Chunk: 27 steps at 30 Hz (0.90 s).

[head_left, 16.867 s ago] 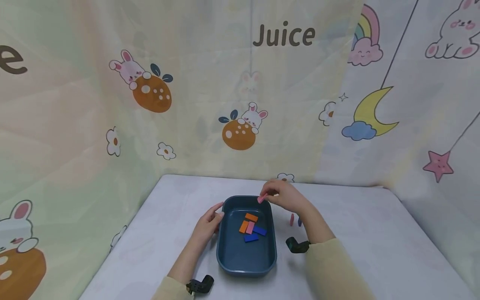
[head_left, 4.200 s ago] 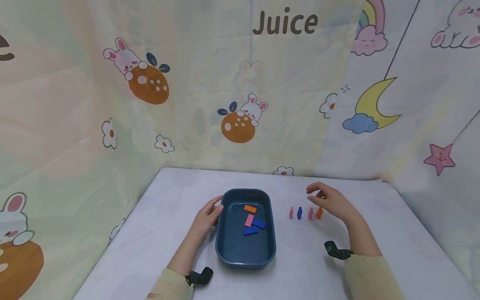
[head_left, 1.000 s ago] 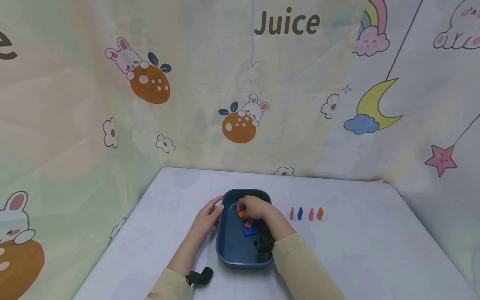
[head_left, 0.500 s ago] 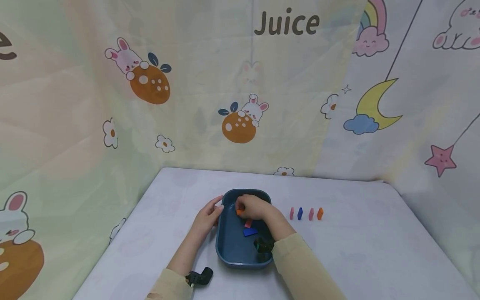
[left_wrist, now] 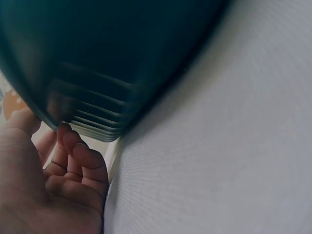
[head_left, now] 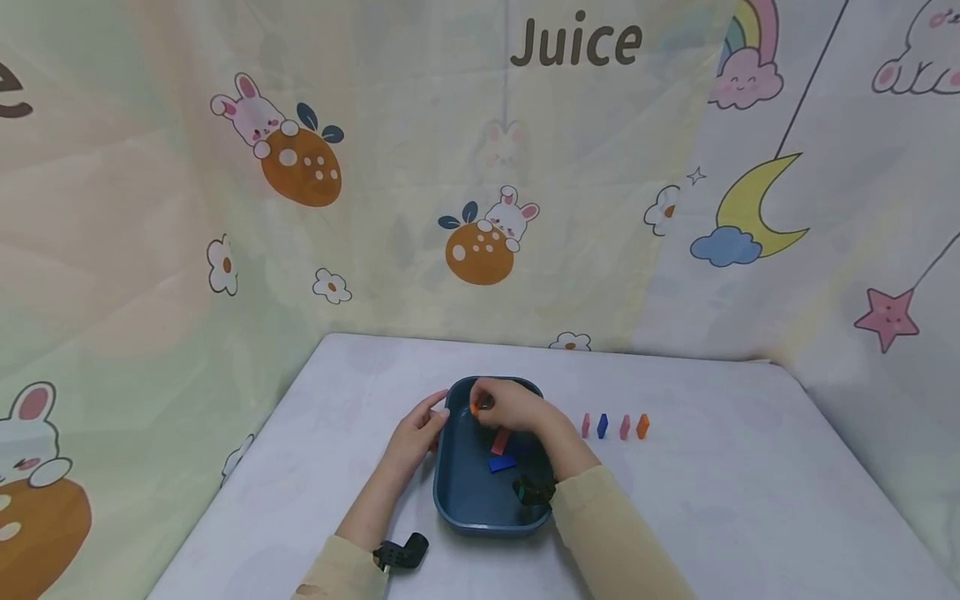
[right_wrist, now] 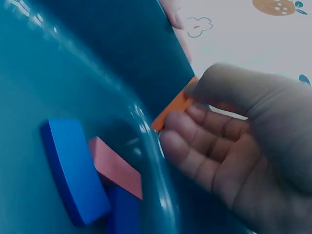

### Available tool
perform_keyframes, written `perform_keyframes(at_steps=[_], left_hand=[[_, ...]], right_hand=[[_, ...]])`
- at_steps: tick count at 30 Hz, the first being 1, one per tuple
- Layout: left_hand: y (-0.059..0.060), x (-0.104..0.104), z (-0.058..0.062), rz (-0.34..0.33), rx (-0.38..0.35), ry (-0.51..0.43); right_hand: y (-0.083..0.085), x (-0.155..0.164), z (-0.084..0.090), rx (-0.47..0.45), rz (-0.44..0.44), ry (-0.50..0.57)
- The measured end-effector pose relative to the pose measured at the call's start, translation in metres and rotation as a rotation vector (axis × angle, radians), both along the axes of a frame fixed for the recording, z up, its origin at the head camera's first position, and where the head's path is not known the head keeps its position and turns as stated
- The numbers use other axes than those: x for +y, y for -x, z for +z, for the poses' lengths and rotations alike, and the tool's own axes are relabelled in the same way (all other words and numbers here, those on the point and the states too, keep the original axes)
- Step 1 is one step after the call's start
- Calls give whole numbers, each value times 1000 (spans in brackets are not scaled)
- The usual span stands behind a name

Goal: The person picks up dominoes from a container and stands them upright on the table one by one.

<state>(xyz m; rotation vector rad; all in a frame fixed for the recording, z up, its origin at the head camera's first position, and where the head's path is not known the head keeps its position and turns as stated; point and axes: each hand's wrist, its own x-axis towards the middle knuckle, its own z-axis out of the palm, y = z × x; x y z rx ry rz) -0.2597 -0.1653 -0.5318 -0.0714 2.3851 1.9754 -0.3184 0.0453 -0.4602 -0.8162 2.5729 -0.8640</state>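
Note:
A dark blue rectangular tray [head_left: 491, 528] sits mid-table. My left hand [head_left: 412, 439] grips its left rim, thumb over the edge and fingers bent against the outer wall. Inside the tray, my right hand [head_left: 513, 407] pinches an orange domino block [right_wrist: 175, 105] between thumb and fingertips, close by the far-left wall. Beneath that hand, on the tray floor, lie a pink domino block [right_wrist: 117, 168] and a blue one [right_wrist: 75, 170]. A second blue block [right_wrist: 123, 209] shows partly behind them.
To the tray's right, blocks stand upright in a spaced row: pink [head_left: 586, 426], blue [head_left: 602, 426], pink [head_left: 625, 427] and orange [head_left: 642, 427]. A printed cloth backdrop [head_left: 390, 167] rises behind the white table [head_left: 720, 500].
The row has grown from two upright blocks to several since the oldest frame. From beside the row, my right hand has moved left into the tray, taken an orange block and raised it slightly.

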Motion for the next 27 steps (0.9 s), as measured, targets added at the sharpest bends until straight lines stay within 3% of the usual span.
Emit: perform_keyframes(at_steps=[6, 12, 18, 27], left_hand=[[3, 0, 0, 13, -15, 35], [4, 0, -2, 16, -9, 36], [2, 1, -2, 14, 3, 23], [2, 0, -3, 14, 8, 17]], right_hand=[[-3, 12, 12, -37, -1, 115], [-10, 32, 23, -12, -15, 184], [-19, 59, 25, -4, -56, 263], [-35, 102, 19, 24, -151, 277]])
